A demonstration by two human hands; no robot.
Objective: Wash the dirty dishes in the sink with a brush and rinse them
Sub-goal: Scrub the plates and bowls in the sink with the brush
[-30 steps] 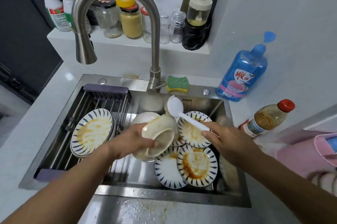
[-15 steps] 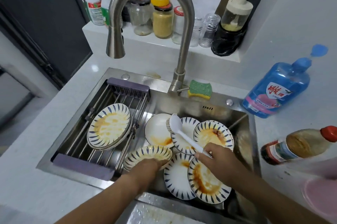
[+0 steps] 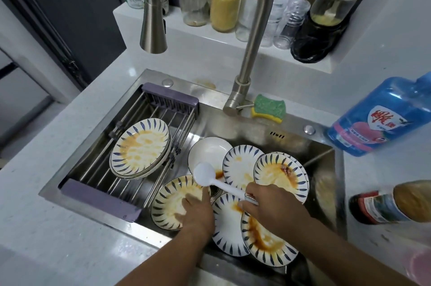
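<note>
Head view: right hand wrapping fingers round handle of white brush; handle end lying hidden in fist, bristles facing away, unseen. Brush head hanging over far rim of striped bowl, contact hard to judge. Left hand lying inside that bowl, fingers straight and spread, pressing on stained surface, covering near-right rim. Bowl sitting in sink beside rack. Stained plates overlapping, right wrist partly hiding them. Faucet top being cut off by frame; blue bottle showing blurred at right edge
</note>
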